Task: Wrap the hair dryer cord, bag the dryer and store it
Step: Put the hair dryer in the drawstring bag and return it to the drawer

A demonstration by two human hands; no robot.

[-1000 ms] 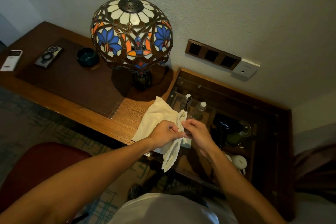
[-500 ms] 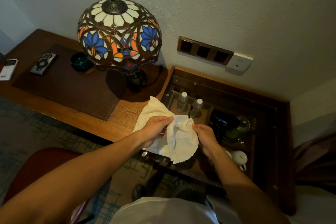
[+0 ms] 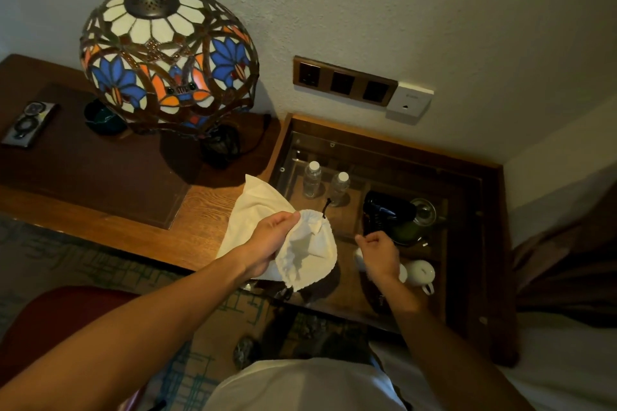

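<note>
A cream cloth drawstring bag (image 3: 307,248) hangs with its mouth spread wide, a thin dark cord end sticking up from its rim. My left hand (image 3: 270,238) grips the left edge of that rim. My right hand (image 3: 379,248) is off the bag, to its right, fingers loosely curled with nothing in them. The black hair dryer (image 3: 387,210) lies on the glass top a little beyond my right hand, next to a green kettle. I cannot make out the dryer's cord.
A stained-glass lamp (image 3: 167,57) stands on the wooden desk (image 3: 203,217) at left, with a dark bowl (image 3: 101,117) and a remote (image 3: 28,123). The glass-topped cabinet (image 3: 470,243) holds two water bottles (image 3: 312,178), a green kettle (image 3: 415,222) and white cups (image 3: 420,272). Wall sockets (image 3: 344,82) sit above.
The bag's mouth has been pulled open. My right hand has let go of it and moved right, toward the dryer; my left hand still holds the rim.
</note>
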